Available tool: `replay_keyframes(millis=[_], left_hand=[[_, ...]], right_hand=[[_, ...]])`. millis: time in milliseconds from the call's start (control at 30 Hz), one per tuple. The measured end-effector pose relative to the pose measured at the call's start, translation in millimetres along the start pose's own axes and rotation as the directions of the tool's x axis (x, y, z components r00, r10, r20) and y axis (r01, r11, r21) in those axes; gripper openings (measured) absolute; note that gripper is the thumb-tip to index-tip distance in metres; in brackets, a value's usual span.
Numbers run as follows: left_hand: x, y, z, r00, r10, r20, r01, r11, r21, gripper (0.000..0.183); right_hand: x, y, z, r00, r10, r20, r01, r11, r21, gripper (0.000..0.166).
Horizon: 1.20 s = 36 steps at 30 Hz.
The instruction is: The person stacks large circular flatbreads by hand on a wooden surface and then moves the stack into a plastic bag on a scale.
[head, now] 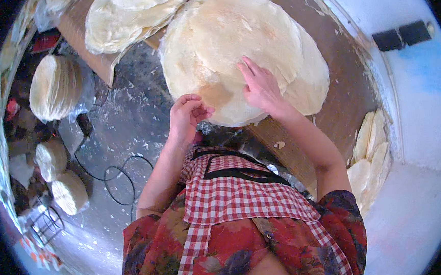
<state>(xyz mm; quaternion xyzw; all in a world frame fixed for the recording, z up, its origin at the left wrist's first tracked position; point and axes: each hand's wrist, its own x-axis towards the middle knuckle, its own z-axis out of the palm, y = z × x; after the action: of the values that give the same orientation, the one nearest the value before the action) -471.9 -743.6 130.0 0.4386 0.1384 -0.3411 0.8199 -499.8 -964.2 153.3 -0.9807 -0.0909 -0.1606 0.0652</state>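
A stack of large, thin, round flatbreads (232, 33) lies before me on a brown board. My right hand (262, 86) is over its near part, index and middle fingers stretched out against the top sheet. My left hand (189, 114) is at the stack's near left edge with its fingers curled. Whether a bit of the edge is between those fingers cannot be made out. A darker tan patch shows on the bread beside the left fingertips. One flatbread (310, 77) sticks out from under the stack on the right.
More flatbreads (131, 17) lie on a board at upper left. Bundled round stacks (54, 87) stand at left, the largest partly in clear plastic. A black cable (122, 182) loops across the floor (137, 97). Folded flatbreads (371, 157) rest by the right wall (419, 123).
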Motion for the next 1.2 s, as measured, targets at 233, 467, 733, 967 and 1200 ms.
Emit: replay_keyframes(millis=[233,467,733,967,1200], left_hand=[[-27,-19,-25,0.978,0.143,-0.154,-0.128,0.986,0.105,0.017],[-31,-29,-1,0.957,0.273,-0.100,-0.279,0.959,-0.048,0.034],[-6,-35,6,0.955,0.277,-0.107,-0.283,0.958,-0.043,0.027],[-6,-38,13,0.938,0.335,-0.088,-0.344,0.930,-0.130,0.026],[-7,-34,10,0.945,0.318,-0.073,-0.325,0.936,-0.136,0.030]], right_hand=[[19,5,14,0.999,-0.016,0.051,0.024,0.986,-0.163,0.032],[48,16,3,0.962,0.006,0.271,0.029,0.992,-0.125,0.015],[110,46,-138,0.985,-0.004,0.175,0.048,0.968,-0.248,0.020],[33,-53,-32,0.890,-0.310,0.335,0.386,0.904,-0.187,0.012],[20,-67,-9,0.889,-0.289,0.355,0.288,0.956,0.057,0.018]])
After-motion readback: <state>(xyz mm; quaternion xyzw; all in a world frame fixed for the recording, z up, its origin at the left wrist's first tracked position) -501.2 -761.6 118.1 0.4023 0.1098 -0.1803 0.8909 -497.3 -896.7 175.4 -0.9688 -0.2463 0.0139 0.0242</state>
